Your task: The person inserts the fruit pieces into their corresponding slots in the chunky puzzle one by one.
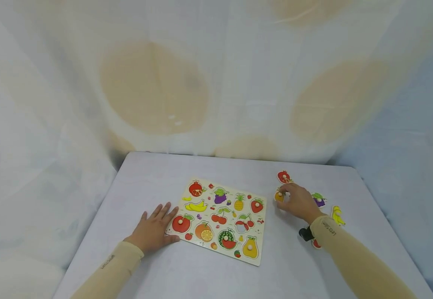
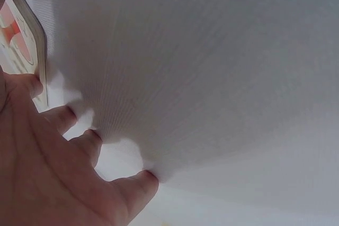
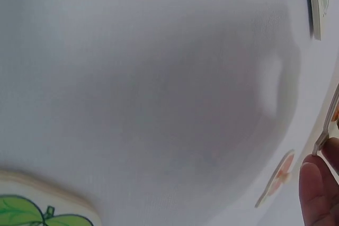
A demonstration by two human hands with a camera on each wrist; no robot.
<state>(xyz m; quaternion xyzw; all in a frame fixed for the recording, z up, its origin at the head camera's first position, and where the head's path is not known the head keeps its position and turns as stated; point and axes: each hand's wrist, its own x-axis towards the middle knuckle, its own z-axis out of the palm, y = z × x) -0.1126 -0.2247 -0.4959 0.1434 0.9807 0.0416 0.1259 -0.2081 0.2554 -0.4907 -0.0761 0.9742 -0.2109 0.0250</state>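
Note:
A wooden fruit puzzle board (image 1: 216, 201) lies on the table, with knobbed pieces such as the apple (image 1: 181, 224) and pear (image 1: 249, 248) in it. My left hand (image 1: 154, 227) rests with spread fingers at the board's left corner; the left wrist view shows fingertips on the tablecloth beside the board's edge. To the board's right, my right hand (image 1: 299, 202) pinches an orange-coloured fruit puzzle piece (image 1: 279, 195) between thumb and finger. Its exact fruit is partly hidden. The right wrist view shows this piece edge-on, tilted up in the fingertips (image 3: 312, 181).
Loose pieces lie around my right hand: a pomegranate (image 1: 284, 177) behind it, grapes (image 1: 319, 199) and bananas (image 1: 337, 215) to its right. A red piece (image 1: 316, 244) is half hidden under the forearm. A fabric backdrop (image 1: 231, 104) hangs beyond the table's far edge.

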